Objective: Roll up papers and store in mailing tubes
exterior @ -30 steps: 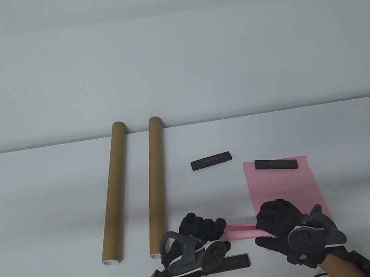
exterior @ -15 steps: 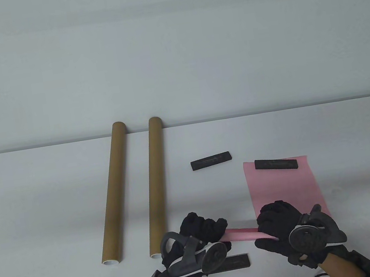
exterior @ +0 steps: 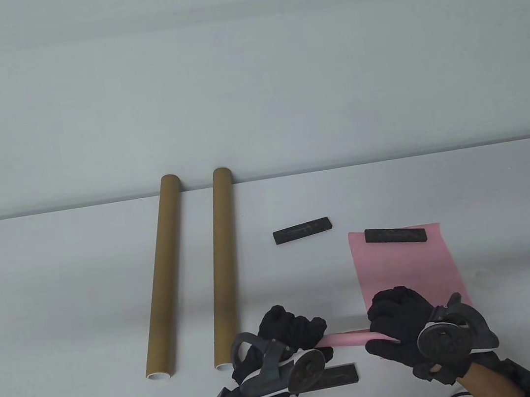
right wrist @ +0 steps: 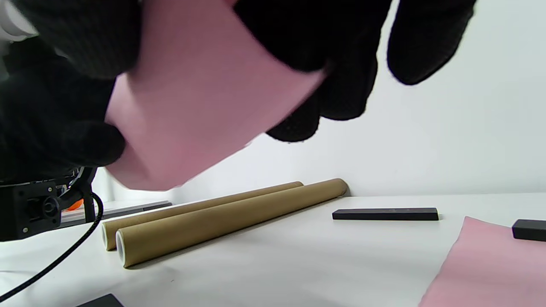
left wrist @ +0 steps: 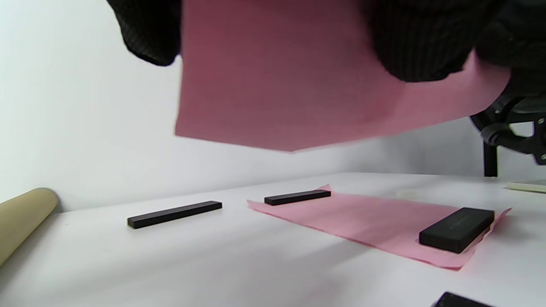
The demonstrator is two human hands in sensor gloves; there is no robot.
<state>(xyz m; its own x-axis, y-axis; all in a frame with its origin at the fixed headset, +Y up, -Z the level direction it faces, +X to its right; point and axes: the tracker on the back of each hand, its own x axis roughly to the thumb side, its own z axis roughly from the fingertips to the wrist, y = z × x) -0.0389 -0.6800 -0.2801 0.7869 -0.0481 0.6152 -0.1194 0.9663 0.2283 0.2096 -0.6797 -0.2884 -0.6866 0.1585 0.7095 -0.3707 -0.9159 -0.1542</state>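
Both gloved hands hold a rolled pink paper (exterior: 348, 338) above the table's front edge. My left hand (exterior: 290, 334) grips its left end, my right hand (exterior: 397, 320) its right end, fingers curled round the roll (left wrist: 298, 85) (right wrist: 204, 98). A second pink sheet (exterior: 404, 267) lies flat behind my right hand, pinned at its far end by a black bar (exterior: 396, 235). Two brown mailing tubes (exterior: 163, 278) (exterior: 223, 269) lie side by side at the left, near ends open (right wrist: 213, 226).
A loose black bar (exterior: 302, 230) lies mid-table and another (exterior: 339, 375) sits under the hands at the front edge. In the left wrist view a further bar (left wrist: 456, 228) weighs down the flat sheet's near corner. Cables trail off the front.
The visible roll between the hands has grown slimmer and tighter. Both hands have shifted only slightly.
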